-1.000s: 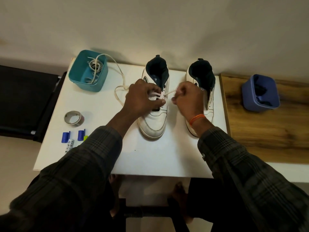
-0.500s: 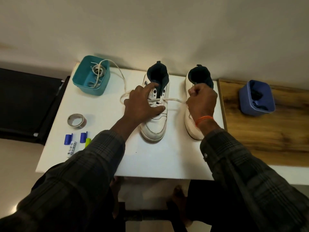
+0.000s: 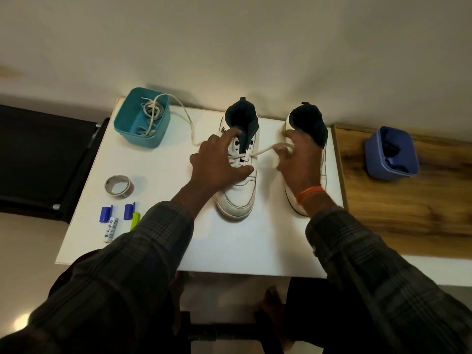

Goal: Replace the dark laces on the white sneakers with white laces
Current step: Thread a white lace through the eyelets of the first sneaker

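White lace point(image 3: 264, 150): pinched in right hand point(image 3: 302, 162) grip; left hand point(image 3: 217, 162) spread, pressing sneaker point(image 3: 240, 172). Teal tub point(image 3: 141, 118): laces. Blue tub point(image 3: 390, 153): dark laces.

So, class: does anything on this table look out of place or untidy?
One white lace trails out of the teal box, over its rim and across the table toward the left sneaker. Nothing looks spilled or damaged.

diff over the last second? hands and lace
The right hand drew its white lace end out rightward, away from the left sneaker. The left hand let go of the lace and now lies spread on that sneaker. Right sneaker, teal bin, tape roll unchanged.
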